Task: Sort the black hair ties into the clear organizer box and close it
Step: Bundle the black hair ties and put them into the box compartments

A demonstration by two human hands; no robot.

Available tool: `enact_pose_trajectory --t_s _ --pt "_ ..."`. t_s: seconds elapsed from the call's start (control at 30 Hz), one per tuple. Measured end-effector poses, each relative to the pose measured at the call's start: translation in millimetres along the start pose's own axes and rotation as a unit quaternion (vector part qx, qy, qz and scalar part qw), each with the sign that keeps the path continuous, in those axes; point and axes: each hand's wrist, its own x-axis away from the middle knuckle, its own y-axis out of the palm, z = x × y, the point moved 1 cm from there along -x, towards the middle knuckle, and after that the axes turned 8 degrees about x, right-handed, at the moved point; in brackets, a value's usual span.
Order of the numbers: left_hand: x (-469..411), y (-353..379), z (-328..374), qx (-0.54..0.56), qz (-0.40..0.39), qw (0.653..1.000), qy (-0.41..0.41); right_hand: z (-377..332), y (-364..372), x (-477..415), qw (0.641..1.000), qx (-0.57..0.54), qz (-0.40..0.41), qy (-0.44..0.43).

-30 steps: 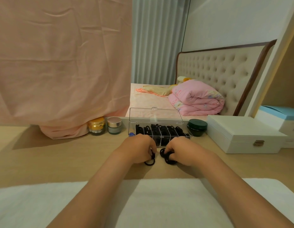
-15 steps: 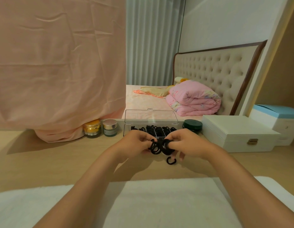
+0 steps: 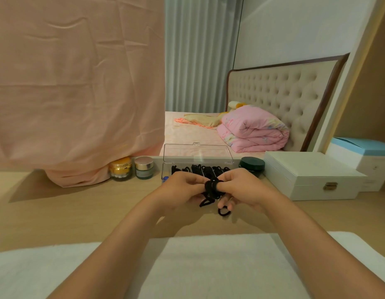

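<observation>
L hand [image 3: 183, 188] and R hand [image 3: 241, 186] were raised just above the wooden table [image 3: 57, 212], close together in front of the clear organizer box [image 3: 166, 169]. Both had fingers curled in, pinching a bunch of black hair ties [image 3: 212, 186] between them. The bunch looked looped round a R finger, can't tell which. One tie [image 3: 205, 202] dangled from the bunch under the L fingers. One loose tie [image 3: 223, 211] lay on the table, right below the R fingertips; can't tell if they were touching it.

The box was open, with its lid [image 3: 198, 153] standing upright at the back. Ties already in the box [image 3: 200, 169] filled several compartments; the exact no. was hidden behind the hands. Small blue item [image 3: 164, 179] at the box's front L corner, unclear what.

L of the box: silver-lid jar [image 3: 144, 167], then gold jar [image 3: 120, 168] against a hanging pink cloth [image 3: 79, 83]. R of the box: dark green jar [image 3: 252, 164], then a white latch case [image 3: 306, 178], and a blue-top box [image 3: 360, 147] further R. White towel [image 3: 209, 266] at the near table edge, under the forearms. Bed w/ a folded pink quilt [image 3: 252, 132] in the bg.
</observation>
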Motion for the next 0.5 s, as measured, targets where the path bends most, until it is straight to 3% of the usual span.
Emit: enact_pose_trajectory --t_s 0.13,0.27,0.4,0.5 --pt "1 1 3 0.092 -0.031 0.993 -0.065 0 7 -1 0.997 0.068 0.041 0.006" --pt "0 -2 -2 0.025 -0.038 0.998 -0.037 1 10 -2 0.991 0.121 0.053 0.015" --pt "1 -3 -1 0.058 -0.044 0.997 -0.031 3 0 1 0.998 -0.001 -0.06 0.024" --pt "0 -2 0 0.058 -0.038 0.997 -0.023 7 -9 2 0.992 -0.079 -0.094 0.024"
